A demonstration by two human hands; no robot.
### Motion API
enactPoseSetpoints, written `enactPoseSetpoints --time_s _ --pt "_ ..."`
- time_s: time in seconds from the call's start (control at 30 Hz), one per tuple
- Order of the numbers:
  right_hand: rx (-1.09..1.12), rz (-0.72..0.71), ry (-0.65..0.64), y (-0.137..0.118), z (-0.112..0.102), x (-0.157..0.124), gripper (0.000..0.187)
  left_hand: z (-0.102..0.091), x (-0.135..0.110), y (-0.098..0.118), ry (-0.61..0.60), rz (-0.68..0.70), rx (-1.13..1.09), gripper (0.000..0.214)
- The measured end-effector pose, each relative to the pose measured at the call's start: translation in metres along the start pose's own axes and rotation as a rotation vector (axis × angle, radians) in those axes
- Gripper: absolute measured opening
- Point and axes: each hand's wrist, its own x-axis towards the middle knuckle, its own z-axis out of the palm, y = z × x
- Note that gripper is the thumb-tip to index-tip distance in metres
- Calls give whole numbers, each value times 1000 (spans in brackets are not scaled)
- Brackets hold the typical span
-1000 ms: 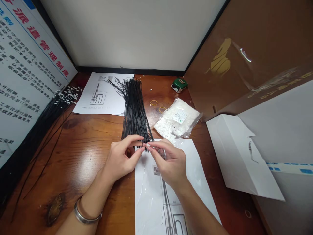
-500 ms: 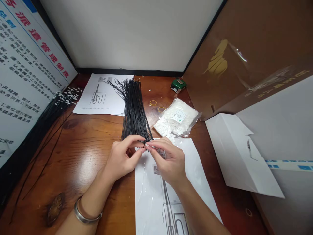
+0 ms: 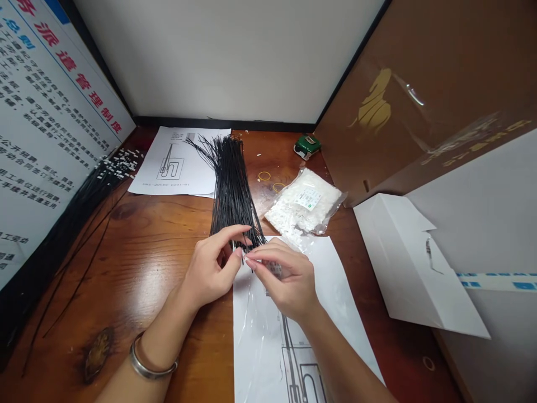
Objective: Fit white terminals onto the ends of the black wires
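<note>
A thick bundle of thin black wires (image 3: 230, 184) lies along the table, its near ends under my hands. My left hand (image 3: 213, 266) is at those ends, thumb and forefinger apart, with wire tips just beside them; its other fingers are partly hidden. My right hand (image 3: 287, 274) pinches a tiny white connector (image 3: 246, 259) between thumb and forefinger, close to the left thumb. Beyond the right hand lies a clear bag of small white connectors (image 3: 308, 198), some spilling from its near corner. Beneath the right hand is a sheet with a wire drawing (image 3: 260, 347).
At the left rests another black wire bundle (image 3: 62, 224) with white ends, a few strands straying over the table. A second drawing sheet (image 3: 146, 179) lies behind. Farther back are a green tape measure (image 3: 307, 146) and rubber bands (image 3: 264, 176). A brown box (image 3: 419, 84) and white folded card (image 3: 403, 252) stand right.
The left thumb and forefinger have parted, where before the fingertips of both hands met at a wire end. The right hand has shifted slightly down with the white connector.
</note>
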Motion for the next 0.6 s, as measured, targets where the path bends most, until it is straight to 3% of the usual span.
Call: enactPoseSetpoints --time_s 0.13,0.27,0.5,0.6 --pt "8 -45 -48 -1 1 0 18 1 2 -3 88 15 107 19" --pt "4 6 15 -1 0 -1 15 0 2 -4 110 14 120 13" --pt "-50 175 190 5 2 -4 10 0 1 0 -12 65 21 13" --pt "46 247 179 6 4 -5 10 1 1 2 -49 119 0 13"
